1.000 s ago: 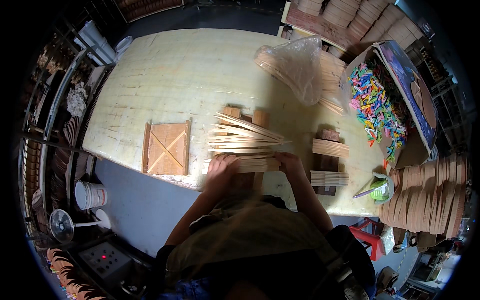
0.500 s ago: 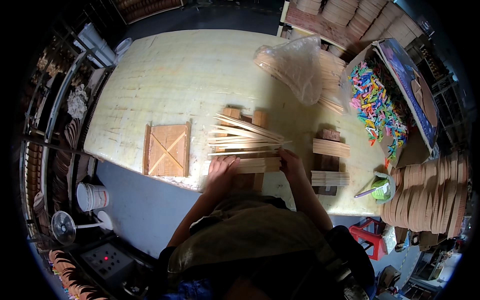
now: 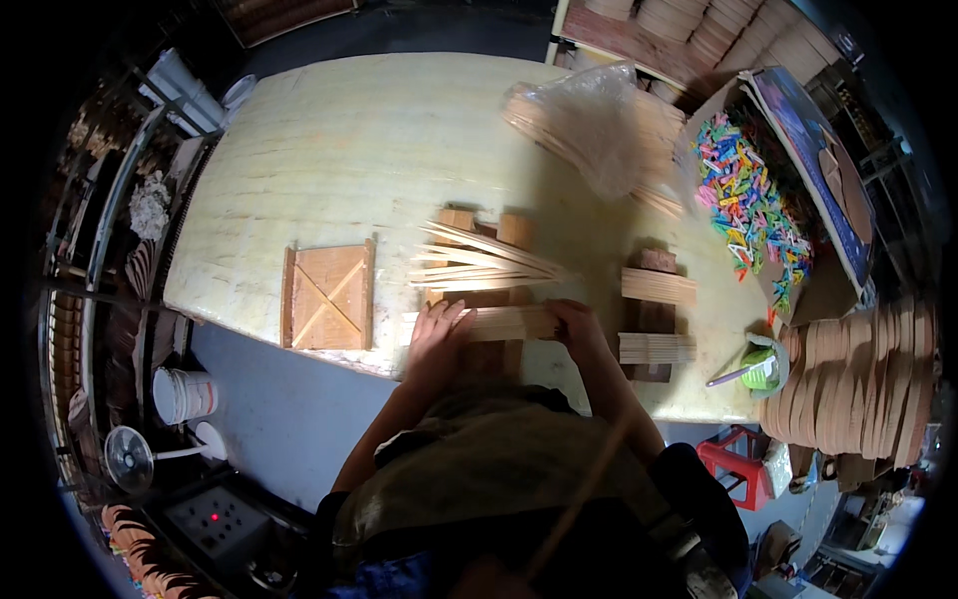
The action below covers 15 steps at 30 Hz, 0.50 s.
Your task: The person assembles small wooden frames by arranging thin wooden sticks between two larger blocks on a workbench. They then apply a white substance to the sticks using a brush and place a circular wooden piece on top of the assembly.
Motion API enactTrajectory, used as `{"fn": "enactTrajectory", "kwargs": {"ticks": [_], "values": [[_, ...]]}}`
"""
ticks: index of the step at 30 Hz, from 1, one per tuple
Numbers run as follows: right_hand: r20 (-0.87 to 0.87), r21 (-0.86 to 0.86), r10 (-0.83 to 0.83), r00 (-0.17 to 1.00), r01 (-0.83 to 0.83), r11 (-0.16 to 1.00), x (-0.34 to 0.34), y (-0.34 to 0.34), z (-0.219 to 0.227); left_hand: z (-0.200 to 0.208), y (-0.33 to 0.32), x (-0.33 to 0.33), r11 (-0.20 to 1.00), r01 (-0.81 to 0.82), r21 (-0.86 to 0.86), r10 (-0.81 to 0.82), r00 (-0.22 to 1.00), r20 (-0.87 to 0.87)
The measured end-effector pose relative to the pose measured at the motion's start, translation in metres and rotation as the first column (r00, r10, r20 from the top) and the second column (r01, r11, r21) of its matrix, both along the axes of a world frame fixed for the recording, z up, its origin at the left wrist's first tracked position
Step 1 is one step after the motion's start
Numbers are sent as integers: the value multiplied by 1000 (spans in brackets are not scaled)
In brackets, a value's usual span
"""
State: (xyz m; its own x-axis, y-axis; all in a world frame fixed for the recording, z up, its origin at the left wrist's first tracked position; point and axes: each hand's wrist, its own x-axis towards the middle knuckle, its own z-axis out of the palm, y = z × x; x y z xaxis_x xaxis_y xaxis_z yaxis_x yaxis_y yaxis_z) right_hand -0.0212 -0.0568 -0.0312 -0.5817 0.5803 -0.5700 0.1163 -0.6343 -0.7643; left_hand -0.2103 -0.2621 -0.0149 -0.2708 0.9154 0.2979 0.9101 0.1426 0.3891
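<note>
Near the front edge of the bench, the left hand rests, fingers spread, on a row of pale strips, whose right end the right hand touches, whether pinching I cannot tell.

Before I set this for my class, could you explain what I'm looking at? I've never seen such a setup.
There is no machine: a person works bare-handed. The view comes from a fisheye camera on the head, looking down, so straight edges bend. The left hand lies over the left end of a row of pale strips; the right hand touches the right end. Their grip is unclear. Beyond, loose strips fan across wooden blocks. On the table also lie a wooden panel with crossed strips, at left, and a clear plastic bag, farther back.
</note>
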Motion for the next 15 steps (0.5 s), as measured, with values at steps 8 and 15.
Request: {"fn": "enactTrajectory", "kwargs": {"ticks": [8, 15], "values": [[-265, -50, 52, 963, -67, 996, 35, -11, 1, 7, 2, 3, 1000, 4, 26, -3, 999, -37], [-250, -34, 18, 968, -27, 999, 28, -20, -1, 2, 2, 0, 1000, 5, 7, -4, 991, -132]]}}
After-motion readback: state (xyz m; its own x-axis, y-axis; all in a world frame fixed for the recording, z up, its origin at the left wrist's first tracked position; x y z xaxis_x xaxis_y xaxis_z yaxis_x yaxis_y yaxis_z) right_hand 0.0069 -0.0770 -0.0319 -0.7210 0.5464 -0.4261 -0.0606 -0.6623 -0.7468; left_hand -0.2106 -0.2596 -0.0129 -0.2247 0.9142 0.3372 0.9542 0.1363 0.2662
